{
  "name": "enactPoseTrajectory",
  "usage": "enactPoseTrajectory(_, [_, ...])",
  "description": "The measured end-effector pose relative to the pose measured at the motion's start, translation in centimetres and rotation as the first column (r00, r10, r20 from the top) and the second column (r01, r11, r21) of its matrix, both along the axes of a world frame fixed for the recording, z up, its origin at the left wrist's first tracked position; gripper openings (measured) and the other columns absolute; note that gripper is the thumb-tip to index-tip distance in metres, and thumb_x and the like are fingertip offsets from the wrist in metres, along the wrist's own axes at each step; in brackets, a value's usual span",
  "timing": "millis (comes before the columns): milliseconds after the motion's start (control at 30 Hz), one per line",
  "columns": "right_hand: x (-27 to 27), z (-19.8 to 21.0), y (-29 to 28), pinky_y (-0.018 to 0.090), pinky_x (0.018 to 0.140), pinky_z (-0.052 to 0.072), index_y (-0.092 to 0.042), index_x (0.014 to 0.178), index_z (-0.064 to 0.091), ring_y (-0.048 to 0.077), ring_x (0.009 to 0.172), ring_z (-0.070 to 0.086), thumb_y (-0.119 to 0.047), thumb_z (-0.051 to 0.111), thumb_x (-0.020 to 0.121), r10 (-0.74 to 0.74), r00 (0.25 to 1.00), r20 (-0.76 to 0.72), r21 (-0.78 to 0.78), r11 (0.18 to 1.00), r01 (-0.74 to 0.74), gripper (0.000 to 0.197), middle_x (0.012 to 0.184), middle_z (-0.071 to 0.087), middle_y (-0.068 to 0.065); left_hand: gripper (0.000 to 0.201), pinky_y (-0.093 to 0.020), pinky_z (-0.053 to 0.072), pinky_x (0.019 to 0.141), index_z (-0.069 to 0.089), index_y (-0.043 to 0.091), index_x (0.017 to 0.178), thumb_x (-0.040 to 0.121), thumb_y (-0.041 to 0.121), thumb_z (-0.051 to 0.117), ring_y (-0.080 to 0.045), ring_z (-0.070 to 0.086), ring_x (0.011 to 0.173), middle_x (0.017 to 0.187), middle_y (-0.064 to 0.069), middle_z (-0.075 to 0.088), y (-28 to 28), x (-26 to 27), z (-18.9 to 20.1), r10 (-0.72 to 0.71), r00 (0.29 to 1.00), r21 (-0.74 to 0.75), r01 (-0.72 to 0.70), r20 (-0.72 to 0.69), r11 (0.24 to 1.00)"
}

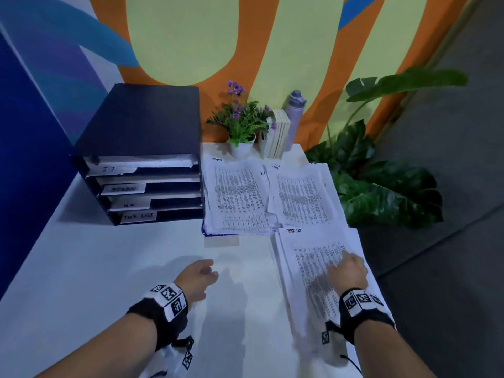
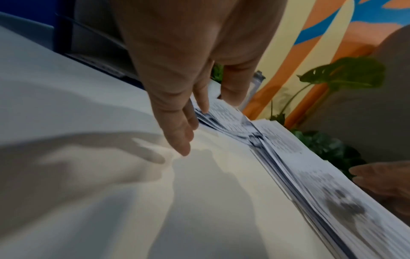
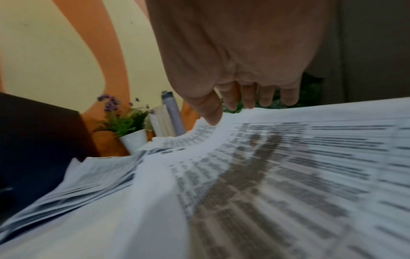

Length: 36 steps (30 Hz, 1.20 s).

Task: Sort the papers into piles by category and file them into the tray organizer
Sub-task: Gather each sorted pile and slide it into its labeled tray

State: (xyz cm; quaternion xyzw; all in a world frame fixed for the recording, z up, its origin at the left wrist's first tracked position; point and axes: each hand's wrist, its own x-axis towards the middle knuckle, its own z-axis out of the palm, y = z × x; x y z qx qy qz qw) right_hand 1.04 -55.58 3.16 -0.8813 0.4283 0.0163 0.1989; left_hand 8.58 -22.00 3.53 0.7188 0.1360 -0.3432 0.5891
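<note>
Fingertips (image 3: pixel 248 103) of the right hand (image 1: pixel 347 271) reach down onto the top sheet of the "Task List" pile (image 1: pixel 316 271), fingers roughly straight w/ thumb beside them; whether they press or just hover I can't tell, nothing is pinched or lifted. Left hand (image 1: pixel 197 276) hangs over the bare white table (image 1: pixel 109 268), fingers relaxed and loose, holding nothing, just left of that pile's edge.

Sorting looks done: three piles lie on the table's right side. Admin pile (image 1: pixel 234 192) sits just beside the tray organizer (image 1: pixel 141 154), HR pile (image 1: pixel 302 195) right of it w/ edges overlapping, Task List pile nearest the person. Organizer slots read IT, a blurred label, HR, Task List; the top slot has paper in it.

Step in hand, prob.: picking up the Task List pile to file. Next move needs both hands squaring the fanned edges, gripping the whole stack, then sliding it flat into the bottom slot w/o shedding sheets.
</note>
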Motion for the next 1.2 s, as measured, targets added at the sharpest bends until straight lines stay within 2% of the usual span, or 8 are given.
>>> enactPoseTrajectory(200, [-2.1,-1.0,-5.3,0.05,0.117,0.02,-0.012,0.152,0.014,0.031,0.145,0.017,-0.031,0.058,0.087,-0.083,0.99,-0.114,0.036,0.996,0.087,0.081,0.159,0.017,0.013,0.048,-0.043,0.044,0.097,0.042,0.016,0.141,0.096,0.019,0.057,-0.027,0.043,0.128,0.144,-0.007,0.042,-6.2,-2.7,-1.6,-0.116,0.989,0.032,0.119,-0.087,0.992])
enactPoseTrajectory(333, [-2.8,-1.7,-5.5,0.051,0.112,0.028,-0.011,0.153,0.003,0.037,0.139,0.027,-0.027,0.057,0.088,-0.016,0.986,-0.168,0.165,0.985,0.044,0.086,0.154,0.022,0.014,0.053,-0.045,0.046,0.1,0.037,0.017,0.144,0.095,0.022,0.058,-0.027,0.044,0.129,0.143,-0.007,0.043,-8.7,-3.6,-2.9,-0.181,0.981,0.077,0.187,-0.075,0.979])
enactPoseTrajectory(567, [-4.6,-2.7,-1.7,0.042,0.102,0.038,-0.015,0.138,0.038,0.031,0.126,0.036,-0.021,0.054,0.085,0.02,0.983,-0.184,0.154,0.988,0.009,0.056,0.14,0.031,0.008,0.059,-0.053,0.043,0.102,0.023,0.022,0.151,0.098,0.025,0.049,-0.029,0.035,0.137,0.152,-0.003,0.033,-10.2,-4.0,-3.8,-0.09,0.979,-0.016,0.089,-0.183,0.996])
enactPoseTrajectory(733, [-4.1,-1.7,0.5,0.049,0.103,0.03,-0.02,0.139,0.035,0.029,0.131,0.03,-0.03,0.051,0.084,-0.116,0.965,-0.233,0.213,0.963,0.167,0.058,0.147,0.029,0.005,0.061,-0.057,0.049,0.09,0.035,0.022,0.146,0.09,0.023,0.058,-0.029,0.039,0.133,0.148,-0.003,0.041,-8.5,-4.3,-5.1,-0.143,0.961,-0.017,0.143,-0.238,0.99])
enactPoseTrajectory(900, [-4.3,-1.9,1.7,0.049,0.105,0.031,-0.021,0.138,0.038,0.029,0.131,0.029,-0.038,0.053,0.079,-0.074,0.961,-0.268,0.165,0.979,0.122,0.063,0.144,0.027,0.006,0.056,-0.051,0.056,0.08,0.042,0.019,0.142,0.088,0.026,0.055,-0.028,0.048,0.127,0.139,-0.006,0.051,-6.2,-5.3,-5.3,-0.173,0.952,-0.07,0.161,-0.252,0.985])
enactPoseTrajectory(1000, [-3.9,-1.8,2.4,0.052,0.106,0.03,-0.026,0.148,0.02,0.034,0.134,0.025,-0.042,0.056,0.079,-0.05,0.967,-0.25,0.188,0.977,0.099,0.079,0.153,0.015,0.008,0.059,-0.048,0.057,0.076,0.04,0.017,0.143,0.087,0.028,0.053,-0.028,0.049,0.126,0.137,-0.007,0.054,-4.5,-5.5,-4.1,-0.163,0.956,-0.089,0.145,-0.246,0.985])
enactPoseTrajectory(1100, [-2.9,-1.8,3.9,0.052,0.105,0.029,-0.024,0.15,0.012,0.033,0.131,0.032,-0.046,0.058,0.078,-0.022,0.964,-0.264,0.197,0.977,0.076,0.089,0.146,0.029,0.012,0.06,-0.051,0.056,0.079,0.038,0.013,0.142,0.086,0.027,0.053,-0.029,0.051,0.123,0.137,-0.011,0.053,-2.4,-4.9,-4.2,-0.138,0.962,-0.082,0.122,-0.234,0.989])
enactPoseTrajectory(1200, [-2.0,-1.9,6.1,0.046,0.105,0.032,-0.018,0.143,0.03,0.032,0.127,0.038,-0.045,0.058,0.071,0.033,0.95,-0.31,0.228,0.973,0.041,0.082,0.138,0.041,0.01,0.052,-0.048,0.057,0.074,0.046,0.012,0.135,0.084,0.023,0.051,-0.029,0.055,0.117,0.128,-0.015,0.059,-0.8,-4.5,-4.4,-0.134,0.965,-0.096,0.115,-0.226,0.989])
